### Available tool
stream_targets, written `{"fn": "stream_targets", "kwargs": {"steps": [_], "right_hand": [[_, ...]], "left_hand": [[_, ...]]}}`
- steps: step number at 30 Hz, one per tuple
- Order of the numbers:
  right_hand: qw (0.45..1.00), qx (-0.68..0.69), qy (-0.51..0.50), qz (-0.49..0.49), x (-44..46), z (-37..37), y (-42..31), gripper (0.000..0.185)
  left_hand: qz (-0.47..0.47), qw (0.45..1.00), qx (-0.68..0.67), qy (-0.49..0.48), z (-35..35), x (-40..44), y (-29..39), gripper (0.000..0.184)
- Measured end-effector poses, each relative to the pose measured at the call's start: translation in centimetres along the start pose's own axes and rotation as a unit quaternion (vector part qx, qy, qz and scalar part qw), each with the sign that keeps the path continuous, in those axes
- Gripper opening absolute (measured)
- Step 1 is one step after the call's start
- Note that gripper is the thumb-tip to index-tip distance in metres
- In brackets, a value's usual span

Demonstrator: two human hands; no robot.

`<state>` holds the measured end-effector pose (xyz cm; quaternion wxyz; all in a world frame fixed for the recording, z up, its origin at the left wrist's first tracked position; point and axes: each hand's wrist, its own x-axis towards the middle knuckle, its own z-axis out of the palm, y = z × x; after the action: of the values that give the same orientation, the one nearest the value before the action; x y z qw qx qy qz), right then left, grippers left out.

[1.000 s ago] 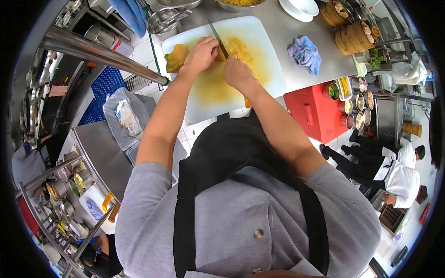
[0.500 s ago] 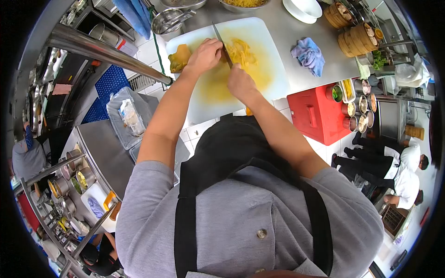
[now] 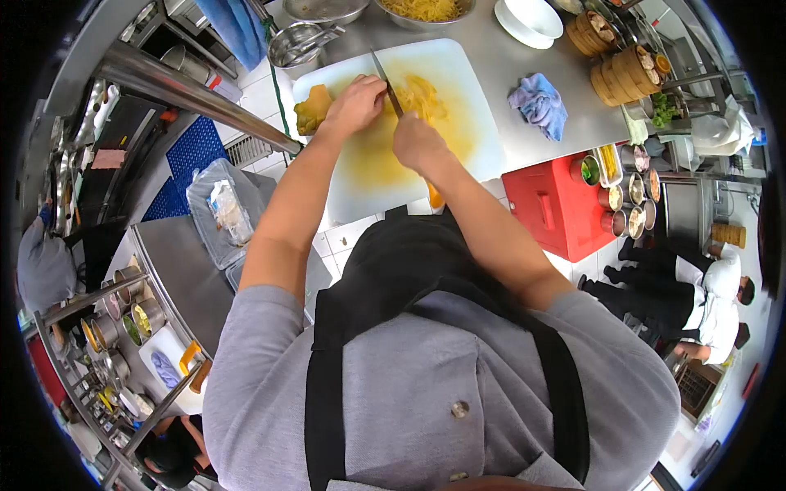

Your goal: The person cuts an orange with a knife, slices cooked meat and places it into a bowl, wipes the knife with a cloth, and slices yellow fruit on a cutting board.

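Note:
My right hand [image 3: 419,142] is wrapped round the handle of a kitchen knife [image 3: 382,74], whose blade points away from me over a white cutting board [image 3: 483,139]. Against the blade's left side, my left hand [image 3: 358,104] rests with curled fingers; whatever lies under them is hidden. Thin yellow shreds [image 3: 424,98], perhaps of squash, are heaped right of the blade. A yellow-orange chunk with greenish patches [image 3: 313,110] sits at the board's left edge. Yellow juice stains the board. Something orange [image 3: 435,196] shows partly below my right wrist.
Behind the board stand a bowl of yellow shreds [image 3: 422,10], a metal pot with utensils [image 3: 296,45] and white bowls [image 3: 528,23]. A bluish cloth [image 3: 539,106] and bamboo steamers [image 3: 626,74] are to the right. A red box [image 3: 544,209] stands below; co-workers [image 3: 696,307] are far right.
The view has shifted slightly. Both hands remain beside the blade, and the right hand with the knife has moved a little up and left in view.

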<state>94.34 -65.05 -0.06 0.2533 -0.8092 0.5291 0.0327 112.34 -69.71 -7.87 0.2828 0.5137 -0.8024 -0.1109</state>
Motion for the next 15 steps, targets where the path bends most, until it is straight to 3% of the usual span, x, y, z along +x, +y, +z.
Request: {"fn": "stream_targets", "kwargs": {"steps": [3,5,9,11,12,15], "right_hand": [[0.999,-0.018,0.009,0.032,-0.3,2.1,0.6,0.027],[0.998,-0.039,0.046,-0.031,2.1,3.9,2.0,0.027],[1.0,-0.018,0.006,-0.017,0.0,0.1,0.0,0.029],[0.997,0.02,0.009,0.072,-0.1,2.8,0.6,0.032],[0.997,0.019,0.011,0.073,0.8,3.4,1.2,0.032],[1.0,0.001,0.022,0.001,2.0,3.5,1.8,0.033]], "left_hand": [[-0.001,0.999,-0.031,0.012,-0.1,0.1,0.3,0.016],[0.0,1.0,-0.019,-0.005,-0.3,0.3,-0.1,0.016],[-0.02,0.999,0.014,-0.026,-0.6,0.4,0.1,0.014],[-0.022,1.0,0.001,-0.02,-0.5,0.2,0.1,0.014],[-0.022,1.0,-0.01,-0.016,-0.5,0.2,0.1,0.014],[-0.003,1.0,0.01,-0.023,-0.6,0.4,-0.1,0.013]]}}
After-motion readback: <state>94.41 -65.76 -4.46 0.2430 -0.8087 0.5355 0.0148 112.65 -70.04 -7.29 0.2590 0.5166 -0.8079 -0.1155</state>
